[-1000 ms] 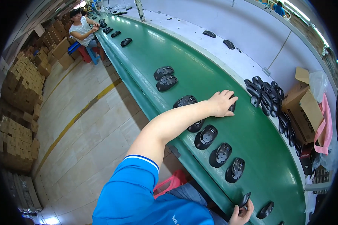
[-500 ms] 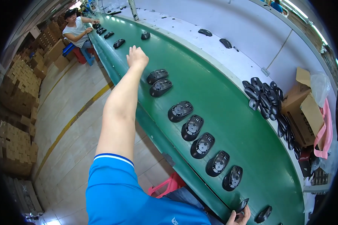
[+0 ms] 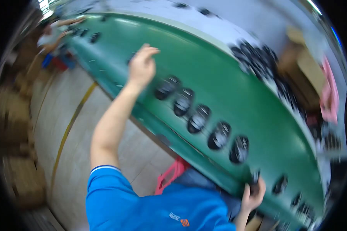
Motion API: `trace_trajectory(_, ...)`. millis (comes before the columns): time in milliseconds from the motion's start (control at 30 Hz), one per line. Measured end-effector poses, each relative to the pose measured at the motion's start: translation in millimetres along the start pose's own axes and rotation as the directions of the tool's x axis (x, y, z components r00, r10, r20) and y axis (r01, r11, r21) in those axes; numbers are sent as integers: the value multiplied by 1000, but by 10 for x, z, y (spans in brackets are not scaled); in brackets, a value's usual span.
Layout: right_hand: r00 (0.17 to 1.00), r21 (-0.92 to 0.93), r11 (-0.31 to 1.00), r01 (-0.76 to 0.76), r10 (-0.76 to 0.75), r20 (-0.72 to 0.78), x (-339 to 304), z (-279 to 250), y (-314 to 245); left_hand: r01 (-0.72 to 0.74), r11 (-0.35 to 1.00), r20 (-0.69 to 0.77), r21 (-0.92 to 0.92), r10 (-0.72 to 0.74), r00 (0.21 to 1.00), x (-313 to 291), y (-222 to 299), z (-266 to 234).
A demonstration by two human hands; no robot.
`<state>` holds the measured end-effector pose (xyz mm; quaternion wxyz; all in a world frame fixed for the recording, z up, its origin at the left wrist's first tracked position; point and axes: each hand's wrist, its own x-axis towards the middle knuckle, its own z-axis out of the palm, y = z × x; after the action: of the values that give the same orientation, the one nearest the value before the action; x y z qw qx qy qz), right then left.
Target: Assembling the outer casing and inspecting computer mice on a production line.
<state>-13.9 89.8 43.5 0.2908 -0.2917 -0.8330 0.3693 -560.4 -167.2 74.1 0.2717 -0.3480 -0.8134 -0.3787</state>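
The right hand [image 3: 254,197] is pinching a dark mouse [image 3: 255,184] by the near edge of the green desk [image 3: 273,133], seemingly for a steady hold close to the body. The left hand [image 3: 142,69] is hanging over the desk, fingers bent; whether it is gripping anything cannot be told. Between the hands, five mice [image 3: 199,119] are lying in a spaced row, perhaps leaving room for grasping each.

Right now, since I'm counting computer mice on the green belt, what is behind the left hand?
Beyond the left hand, the green belt shows, with a dark sliver, perhaps a mouse, peeking out on the hand's left. Anything the hand covers cannot be seen.
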Motion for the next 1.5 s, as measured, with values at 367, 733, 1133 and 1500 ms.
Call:
trace_trajectory(367,995,382,924,25,16,-103,321,65,14,-228,878,425,-421,413,806,-748,2648,468)
trace_trajectory(733,989,597,801,56,38,-144,58,-101,248,-271,946,624,-180,323,711,-1214,3209,876)
trace_trajectory(1133,995,719,688,95,-36,-96,139,-77,243,247,777,534,-579,133,835,-1538,3397,1103)
trace_trajectory(1500,994,772,633,-51,105,-21,222,-107,137,740,-447,850,-502,-97,518,-1504,3672,965)
